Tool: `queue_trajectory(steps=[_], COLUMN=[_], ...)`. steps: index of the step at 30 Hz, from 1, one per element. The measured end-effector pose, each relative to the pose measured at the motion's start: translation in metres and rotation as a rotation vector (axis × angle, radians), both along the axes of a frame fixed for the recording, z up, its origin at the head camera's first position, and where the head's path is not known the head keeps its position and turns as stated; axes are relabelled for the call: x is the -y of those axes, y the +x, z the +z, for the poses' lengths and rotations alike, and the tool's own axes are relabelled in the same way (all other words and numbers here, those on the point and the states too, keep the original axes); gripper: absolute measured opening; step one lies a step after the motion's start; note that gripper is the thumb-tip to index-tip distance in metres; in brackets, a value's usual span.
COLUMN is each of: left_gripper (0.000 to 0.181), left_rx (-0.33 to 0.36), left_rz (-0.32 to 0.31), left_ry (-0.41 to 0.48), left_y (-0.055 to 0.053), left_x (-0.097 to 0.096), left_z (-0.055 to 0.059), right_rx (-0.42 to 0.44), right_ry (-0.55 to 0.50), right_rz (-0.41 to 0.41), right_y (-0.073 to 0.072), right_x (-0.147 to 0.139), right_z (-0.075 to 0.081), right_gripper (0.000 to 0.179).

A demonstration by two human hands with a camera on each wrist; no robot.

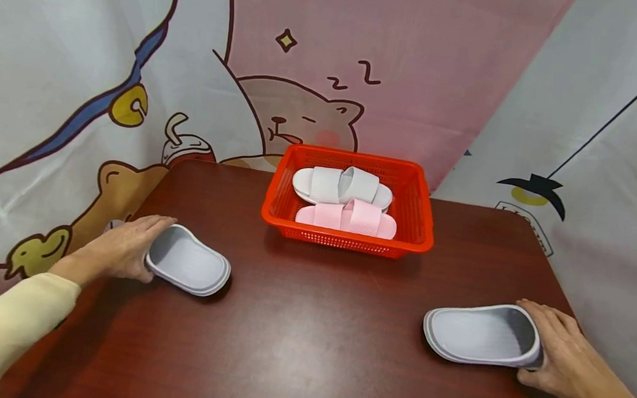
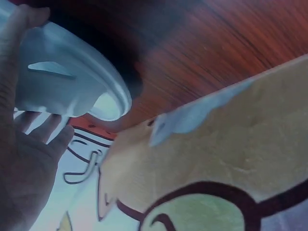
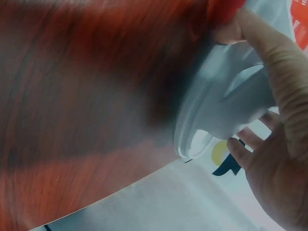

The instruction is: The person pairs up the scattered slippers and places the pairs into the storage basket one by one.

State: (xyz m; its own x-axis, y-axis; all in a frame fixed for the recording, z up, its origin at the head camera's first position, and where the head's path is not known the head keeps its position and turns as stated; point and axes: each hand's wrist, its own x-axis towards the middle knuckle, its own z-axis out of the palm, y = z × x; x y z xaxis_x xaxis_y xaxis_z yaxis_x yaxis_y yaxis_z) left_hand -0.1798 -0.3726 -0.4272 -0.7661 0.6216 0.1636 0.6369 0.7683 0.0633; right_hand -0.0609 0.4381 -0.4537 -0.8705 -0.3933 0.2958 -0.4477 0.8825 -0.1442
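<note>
On the left of the table, my left hand (image 1: 135, 247) grips a grey slipper (image 1: 193, 264) by its closed toe end. The open heel end of that slipper points toward the middle. My right hand (image 1: 558, 353) holds a matching grey slipper (image 1: 469, 334) the same way at the right, its heel end pointing left. Both slippers are sole down, close over the tabletop. In the left wrist view, the thumb and fingers span the upper of the grey slipper (image 2: 57, 86), which has slots in it. The right wrist view shows a similar grasp on the other grey slipper (image 3: 216, 106).
A red plastic basket (image 1: 423, 244) stands at the back middle of the brown table (image 1: 311, 320). Inside lie a pair of white slippers (image 1: 326, 184) and a pair of pink slippers (image 1: 328, 215). A cartoon-printed cloth (image 1: 425, 65) hangs behind and along the sides.
</note>
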Motion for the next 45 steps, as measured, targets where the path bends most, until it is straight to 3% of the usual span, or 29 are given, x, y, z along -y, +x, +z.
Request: queue_trajectory(steps=[4, 10, 19, 32, 45], left_gripper=[0.115, 0.113, 0.117, 0.121, 0.122], left_rx=[-0.019, -0.063, -0.110, -0.177, -0.207], left_rz=[0.009, 0.004, -0.010, 0.002, -0.045], left_ry=[0.022, 0.054, 0.053, 0.005, 0.075], left_y=[0.007, 0.013, 0.027, 0.046, 0.061], left_x=[-0.013, -0.028, -0.059, -0.115, -0.166], left_z=[0.000, -0.009, -0.013, 0.001, 0.001], right_rx=[-0.084, -0.053, 0.008, 0.031, -0.034], right_ry=[-0.039, -0.074, -0.071, -0.061, -0.045], right_rz=[0.045, 0.032, -0.008, 0.001, 0.051], right_y=[-0.002, -0.004, -0.002, 0.000, -0.004], right_x=[0.009, 0.020, 0.044, 0.088, 0.128], right_z=[0.006, 0.007, 0.009, 0.012, 0.012], right_gripper=[0.124, 0.124, 0.129, 0.123, 0.120])
